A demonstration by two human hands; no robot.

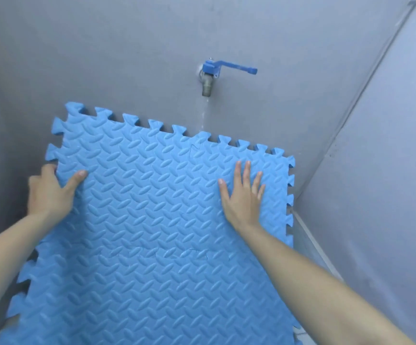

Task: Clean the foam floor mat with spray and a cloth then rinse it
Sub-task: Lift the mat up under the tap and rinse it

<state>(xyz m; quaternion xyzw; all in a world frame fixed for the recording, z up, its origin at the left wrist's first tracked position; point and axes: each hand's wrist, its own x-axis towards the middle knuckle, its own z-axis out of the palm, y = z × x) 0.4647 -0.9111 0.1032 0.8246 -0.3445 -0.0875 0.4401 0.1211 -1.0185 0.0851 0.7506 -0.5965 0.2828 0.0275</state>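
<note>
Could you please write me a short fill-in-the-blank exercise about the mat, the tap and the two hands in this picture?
1. The foam mat is coloured ____.
2. The left hand grips the mat's ____ edge.
3. The right hand lies ____ on the mat, fingers straight.
4. Water from the tap falls onto the mat's ____ edge.

Missing words: blue; left; flat; top

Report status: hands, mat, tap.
Left hand grips mat by its left edge; right hand flat on its face. Mat held under tap, thin stream hitting top edge. Nothing in the way.
</note>
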